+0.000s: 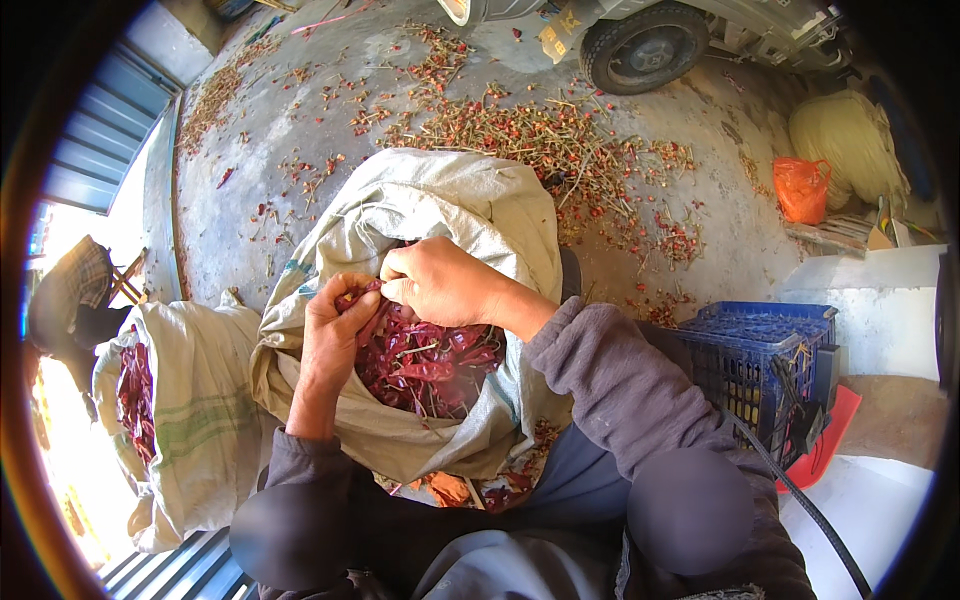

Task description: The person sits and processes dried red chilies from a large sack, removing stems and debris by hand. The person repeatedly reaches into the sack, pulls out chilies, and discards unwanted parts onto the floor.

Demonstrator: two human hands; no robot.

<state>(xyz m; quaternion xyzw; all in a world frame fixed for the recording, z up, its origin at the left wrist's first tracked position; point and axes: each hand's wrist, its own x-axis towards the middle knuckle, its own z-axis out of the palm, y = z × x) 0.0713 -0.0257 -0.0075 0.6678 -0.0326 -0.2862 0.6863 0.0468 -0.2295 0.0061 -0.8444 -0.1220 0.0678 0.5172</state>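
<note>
Dried red chili peppers [431, 364] fill a white woven sack [517, 202] with its rim rolled down, standing between my legs. Over its opening, my left hand [341, 311] is closed around a few dried chilies, their red skins showing between thumb and fingers. My right hand [435, 281] meets it at the fingertips, thumb and forefinger pinched at the end of a chili by the left thumb. Whatever lies inside the right fingers is too small to tell. Thin pale stems show among the chilies in the sack.
A second woven sack [206, 405] of dried chilies leans at the left. Stems and red chili bits [525, 135] litter the concrete floor ahead. On the right are a blue plastic crate [750, 330], a black cable [806, 506] and an orange bag [801, 191]. A vehicle wheel [645, 49] stands beyond.
</note>
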